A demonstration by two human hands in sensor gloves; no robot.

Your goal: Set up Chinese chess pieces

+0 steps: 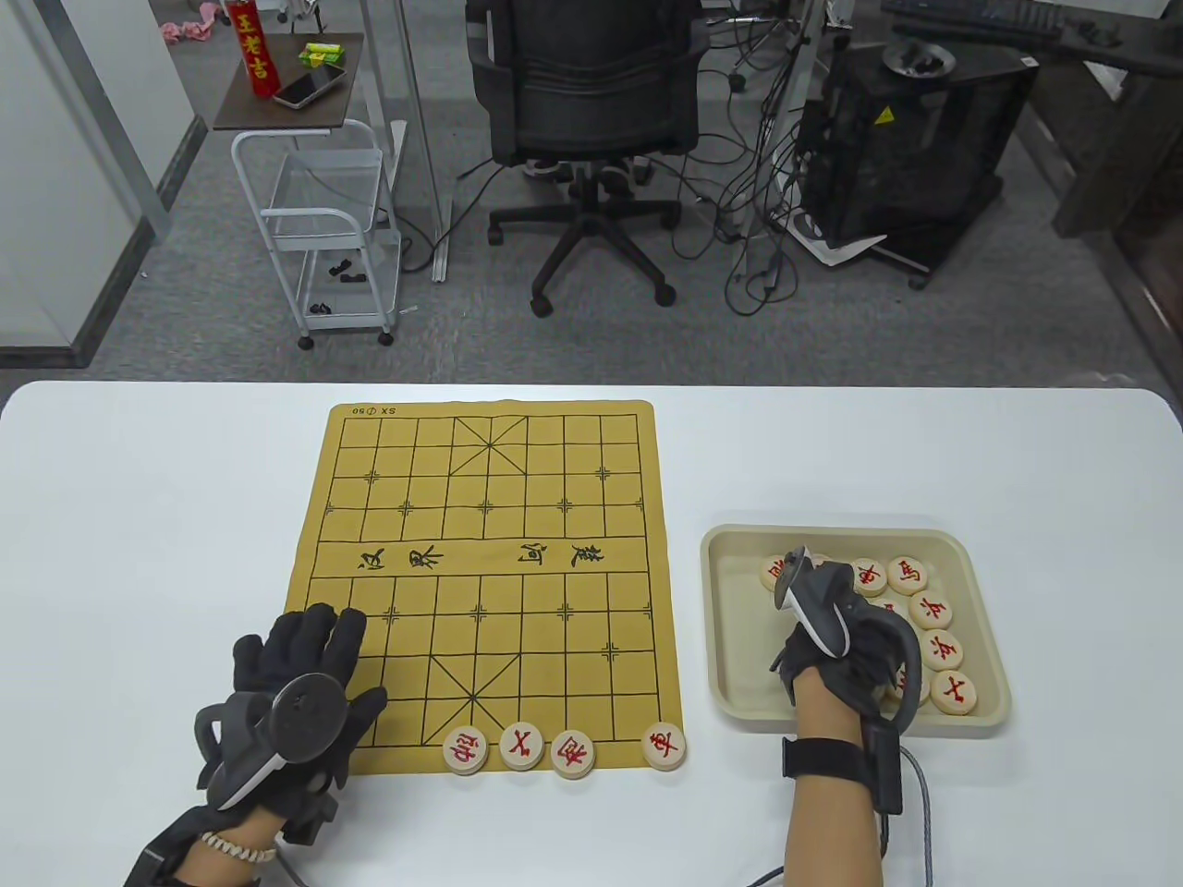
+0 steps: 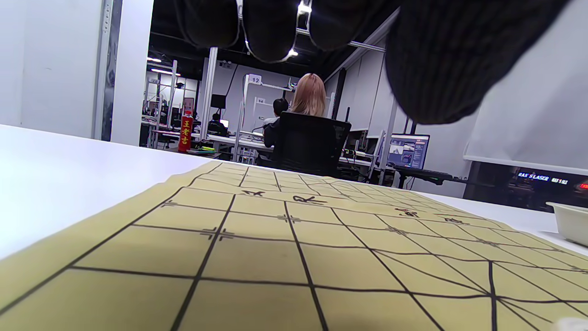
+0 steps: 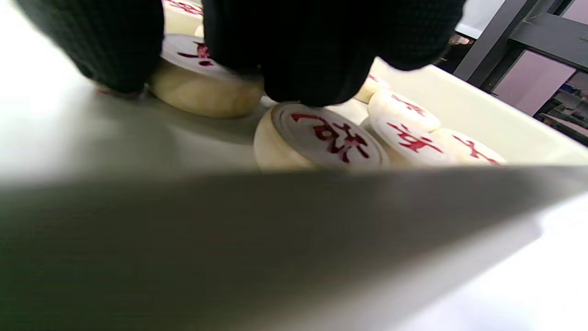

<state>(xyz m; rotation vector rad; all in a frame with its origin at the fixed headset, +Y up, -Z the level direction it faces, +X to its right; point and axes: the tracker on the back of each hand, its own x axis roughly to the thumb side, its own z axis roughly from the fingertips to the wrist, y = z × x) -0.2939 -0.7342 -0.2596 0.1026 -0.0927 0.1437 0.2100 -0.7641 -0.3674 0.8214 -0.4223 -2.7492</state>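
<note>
The yellow board lies mid-table; it also fills the left wrist view. Red-lettered pieces stand on its near row: three side by side and one further right. My left hand rests flat on the board's near left corner, fingers spread, holding nothing. My right hand reaches into the beige tray of several red pieces. In the right wrist view my thumb and fingers pinch one piece that lies on the tray floor.
More pieces crowd beside the pinched one, near the tray's far wall. The tray's corner shows in the left wrist view. White table surrounds the board. An office chair and a cart stand beyond the table.
</note>
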